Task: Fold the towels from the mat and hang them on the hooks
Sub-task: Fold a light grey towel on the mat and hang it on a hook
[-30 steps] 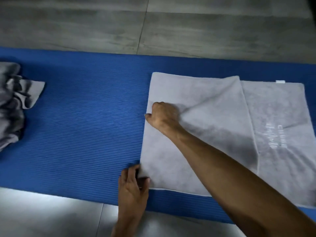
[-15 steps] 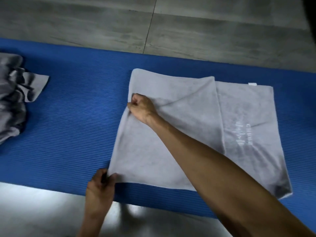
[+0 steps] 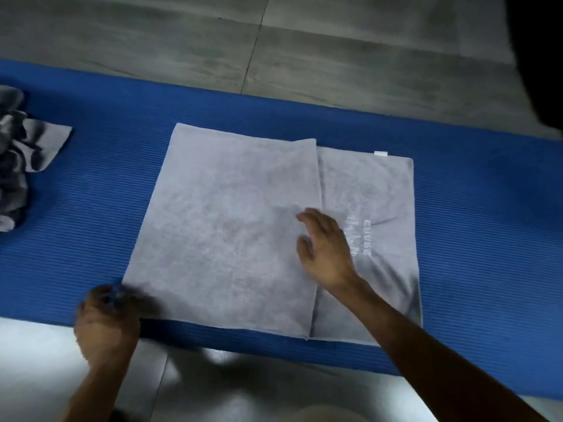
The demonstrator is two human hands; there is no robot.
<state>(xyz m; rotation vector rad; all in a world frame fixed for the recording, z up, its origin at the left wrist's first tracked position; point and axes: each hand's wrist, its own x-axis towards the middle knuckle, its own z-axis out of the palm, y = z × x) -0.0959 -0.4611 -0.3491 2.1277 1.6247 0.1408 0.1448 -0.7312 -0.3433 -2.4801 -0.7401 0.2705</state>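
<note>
A grey towel (image 3: 231, 226) lies flat on the blue mat (image 3: 91, 202), its left part folded over the right part, which bears white lettering (image 3: 364, 236). My right hand (image 3: 326, 248) rests flat on the towel with straight fingers, across the folded flap's right edge. My left hand (image 3: 105, 318) is blurred at the towel's near-left corner, and its grip cannot be made out. A crumpled heap of grey towels (image 3: 15, 159) sits at the mat's left end.
Grey floor tiles (image 3: 335, 56) run beyond the mat, and a pale glossy floor (image 3: 36, 360) lies on my side. A dark shape (image 3: 542, 56) fills the top right corner. No hooks are in view.
My right hand let go of the towel's left edge and moved right, now lying flat on it. The folded flap has flattened out. My left hand stays near the near-left corner.
</note>
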